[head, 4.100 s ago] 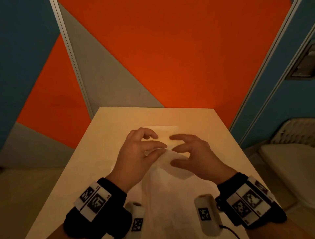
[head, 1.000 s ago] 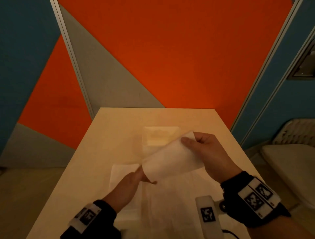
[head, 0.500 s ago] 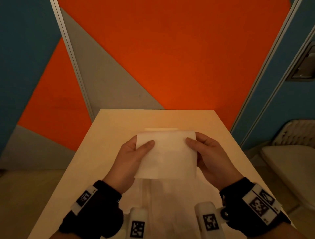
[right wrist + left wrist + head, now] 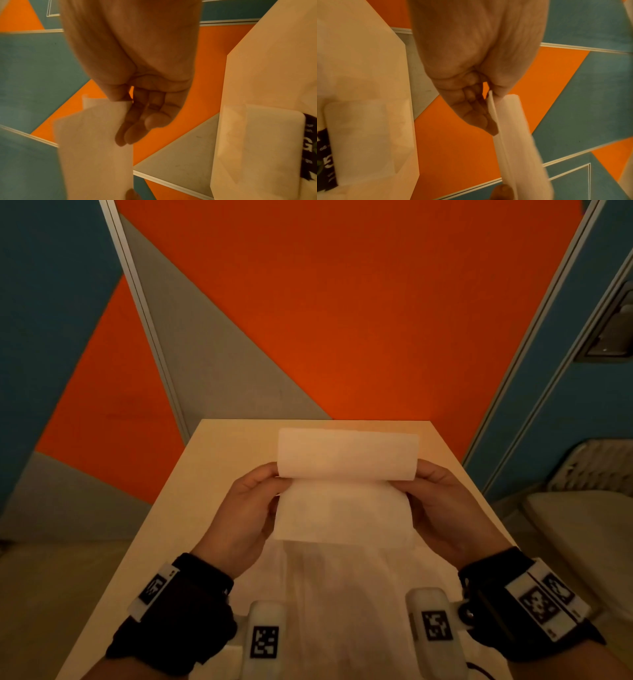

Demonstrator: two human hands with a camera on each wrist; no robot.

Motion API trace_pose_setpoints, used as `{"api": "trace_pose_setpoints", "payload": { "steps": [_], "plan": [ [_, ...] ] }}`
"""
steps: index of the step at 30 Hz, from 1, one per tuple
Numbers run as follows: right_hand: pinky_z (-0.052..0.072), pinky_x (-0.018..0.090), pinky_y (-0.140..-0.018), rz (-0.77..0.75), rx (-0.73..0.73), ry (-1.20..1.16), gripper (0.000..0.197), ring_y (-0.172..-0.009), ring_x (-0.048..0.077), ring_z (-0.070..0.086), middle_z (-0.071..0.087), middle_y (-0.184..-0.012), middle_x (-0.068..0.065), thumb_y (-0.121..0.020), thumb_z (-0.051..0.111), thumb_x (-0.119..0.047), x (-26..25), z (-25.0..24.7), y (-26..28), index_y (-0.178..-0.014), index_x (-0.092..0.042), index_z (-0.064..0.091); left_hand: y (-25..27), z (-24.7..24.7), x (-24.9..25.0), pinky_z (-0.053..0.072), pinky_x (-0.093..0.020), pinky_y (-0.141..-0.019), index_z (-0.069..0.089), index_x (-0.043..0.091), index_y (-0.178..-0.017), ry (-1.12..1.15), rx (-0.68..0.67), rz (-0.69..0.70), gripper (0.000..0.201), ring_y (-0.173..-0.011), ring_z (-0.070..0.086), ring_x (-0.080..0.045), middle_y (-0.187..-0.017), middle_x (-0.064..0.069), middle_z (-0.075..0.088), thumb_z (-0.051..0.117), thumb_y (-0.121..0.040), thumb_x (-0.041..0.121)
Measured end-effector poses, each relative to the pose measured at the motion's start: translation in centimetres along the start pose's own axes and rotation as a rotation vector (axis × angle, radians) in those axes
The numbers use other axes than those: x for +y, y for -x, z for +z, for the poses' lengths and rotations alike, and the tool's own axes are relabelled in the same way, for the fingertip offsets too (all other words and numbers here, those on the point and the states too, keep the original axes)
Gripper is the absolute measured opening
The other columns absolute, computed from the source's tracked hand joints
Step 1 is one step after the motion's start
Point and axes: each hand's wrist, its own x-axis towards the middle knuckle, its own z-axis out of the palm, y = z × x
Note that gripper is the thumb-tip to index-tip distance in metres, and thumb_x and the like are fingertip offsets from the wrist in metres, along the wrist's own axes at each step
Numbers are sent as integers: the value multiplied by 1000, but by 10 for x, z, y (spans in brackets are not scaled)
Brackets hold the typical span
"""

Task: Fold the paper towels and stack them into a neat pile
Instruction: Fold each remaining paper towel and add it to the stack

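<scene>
I hold one white paper towel in the air above the beige table. It bends in a soft fold at thumb level, with a band standing above the fold. My left hand pinches its left edge and my right hand pinches its right edge. The left wrist view shows the towel edge-on between thumb and fingers. A folded towel lies flat on the table beyond; the right wrist view shows this folded towel too. Flat unfolded towels lie under my wrists.
The table is narrow, with its far edge against an orange, grey and blue panelled wall. A pale chair stands on the right of the table. A dark printed label shows beside the folded towel.
My left hand came up from the table and took the towel's left edge. Both hands lifted it, and the flat sheet now bends over at thumb level.
</scene>
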Motion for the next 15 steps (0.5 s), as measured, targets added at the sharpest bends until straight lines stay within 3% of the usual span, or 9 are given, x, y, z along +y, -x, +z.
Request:
{"api": "trace_pose_setpoints", "payload": {
  "steps": [1,3,4,6,7,9,11,13,15],
  "plan": [
    [60,34,-74,-10,-5,18,21,-86,23,70,74,-99,8,-74,61,-17,-1,0,-1,-85,-20,79,0,-1,1,52,-40,-80,71,12,-99,1,-6,-15,31,-89,68,-24,-102,-11,72,41,-94,5],
    [56,27,-59,-27,-9,35,24,-72,20,67,72,-86,6,-82,57,-7,-3,-2,-2,-73,-15,77,0,-3,4,55,-33,-67,69,5,-93,26,-35,-51,36,-78,68,-22,-95,-11,71,34,-95,12],
    [51,27,-58,-28,-3,46,32,-69,21,63,70,-81,6,-86,52,0,-3,-4,-2,-68,-13,75,0,-4,6,54,-30,-60,69,4,-89,36,-45,-72,41,-73,67,-20,-92,-11,70,31,-95,18],
    [43,34,-66,-20,-17,56,34,-74,28,53,63,-84,11,-84,42,-7,-4,-7,-1,-69,-10,73,1,-4,7,50,-29,-58,73,6,-82,22,-48,-91,49,-70,65,-18,-88,-8,70,32,-96,30],
    [41,37,-67,-13,-28,47,36,-77,29,52,62,-86,13,-82,39,-14,-4,-7,0,-72,-8,73,1,-3,6,49,-30,-60,74,8,-80,-3,-40,-69,45,-71,65,-18,-88,-6,71,38,-96,29],
    [44,39,-70,4,-36,39,39,-81,31,56,65,-89,12,-86,38,-21,-5,-8,1,-77,-5,72,1,-1,4,50,-26,-61,75,10,-82,-72,-17,18,23,-76,65,-15,-88,0,72,53,-91,10],
    [48,40,-70,-13,6,104,24,-82,26,61,68,-87,3,-85,51,-23,-7,-4,2,-87,-8,70,1,-1,0,52,-22,-60,72,10,-88,-120,-6,72,22,-78,67,-11,-87,6,73,59,-83,-7],
    [54,40,-69,-47,61,166,20,-79,25,65,68,-79,3,-80,62,-14,-6,-1,1,-99,-12,64,1,-2,-3,55,-22,-62,70,9,-92,-139,-2,91,26,-78,68,-11,-88,9,73,59,-81,-11],
    [57,47,-75,-70,122,214,29,-85,31,68,66,-82,15,-82,63,0,-6,-2,-2,-106,-17,59,2,-3,-3,56,-25,-68,70,10,-95,-162,-23,96,27,-79,68,-10,-93,10,72,58,-82,-11]
  ]
}}
